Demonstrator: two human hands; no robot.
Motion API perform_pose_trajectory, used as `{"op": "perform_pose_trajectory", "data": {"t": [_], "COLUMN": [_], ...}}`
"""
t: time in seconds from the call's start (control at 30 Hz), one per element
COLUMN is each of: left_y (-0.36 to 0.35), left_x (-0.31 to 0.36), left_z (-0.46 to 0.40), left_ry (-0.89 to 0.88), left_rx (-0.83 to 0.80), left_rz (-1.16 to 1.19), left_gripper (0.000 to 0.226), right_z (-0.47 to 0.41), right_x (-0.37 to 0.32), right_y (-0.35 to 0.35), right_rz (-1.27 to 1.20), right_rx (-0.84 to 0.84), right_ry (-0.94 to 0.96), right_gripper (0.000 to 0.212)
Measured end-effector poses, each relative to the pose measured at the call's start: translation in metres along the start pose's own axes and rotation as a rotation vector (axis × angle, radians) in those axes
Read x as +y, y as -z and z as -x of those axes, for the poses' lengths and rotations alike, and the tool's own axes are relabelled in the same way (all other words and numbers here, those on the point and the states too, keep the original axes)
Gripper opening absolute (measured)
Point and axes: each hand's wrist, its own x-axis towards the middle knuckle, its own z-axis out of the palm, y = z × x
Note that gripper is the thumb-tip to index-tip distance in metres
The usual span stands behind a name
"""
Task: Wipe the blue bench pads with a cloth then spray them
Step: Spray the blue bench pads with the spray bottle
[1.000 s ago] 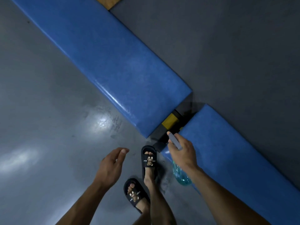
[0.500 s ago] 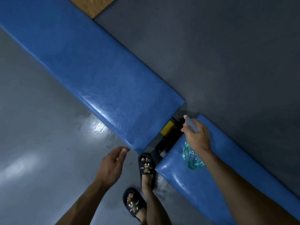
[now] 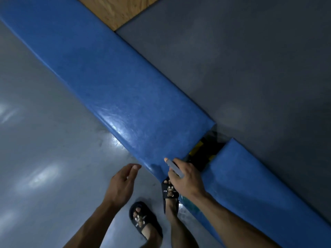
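Right hand (image 3: 186,181) gripping spray bottle (image 3: 174,168) over long pad (image 3: 114,90)

I see the long bench pad (image 3: 114,90) lying ahead-left of the short bench pad (image 3: 250,190), a gap between them, my slippered feet (image 3: 143,221) before both.

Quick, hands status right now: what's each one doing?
Left hand: open, fingers relaxed, holding nothing, over the floor.
Right hand: grips the spray bottle, nozzle toward the long blue pad.
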Motion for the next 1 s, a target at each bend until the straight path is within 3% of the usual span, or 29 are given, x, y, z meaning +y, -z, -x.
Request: {"op": "perform_pose_trajectory", "data": {"t": [0.13, 0.33, 0.5, 0.63, 0.7, 0.8, 1.0], "left_y": [0.009, 0.019, 0.035, 0.052, 0.062, 0.079, 0.114], "left_x": [-0.003, 0.0, -0.005, -0.016, -0.027, -0.046, -0.078], "left_z": [-0.007, -0.02, -0.034, -0.042, -0.047, -0.054, -0.068], "left_ry": [0.003, -0.014, -0.045, -0.033, -0.03, -0.026, -0.033], "left_rx": [0.008, 0.007, 0.004, -0.011, -0.023, -0.038, -0.069], "left_rz": [-0.016, -0.023, -0.011, 0.015, 0.018, 0.024, 0.017], "left_gripper": [0.024, 0.023, 0.023, 0.026, 0.028, 0.028, 0.045], "right_z": [-0.031, -0.1, -0.122, -0.102, -0.085, -0.059, -0.048], "right_x": [0.006, 0.014, 0.006, -0.011, -0.023, -0.044, -0.091], "right_y": [0.021, 0.075, 0.087, 0.05, 0.02, -0.027, -0.081], "right_rz": [-0.002, -0.007, 0.086, 0.155, 0.166, 0.147, 0.096], "right_rx": [0.115, 0.238, 0.217, 0.157, 0.086, -0.002, 0.03], "right_ry": [-0.066, -0.153, -0.219, -0.154, -0.095, -0.01, -0.027], "right_gripper": [0.028, 0.009, 0.015, 0.017, 0.028, 0.021, 0.016]}}
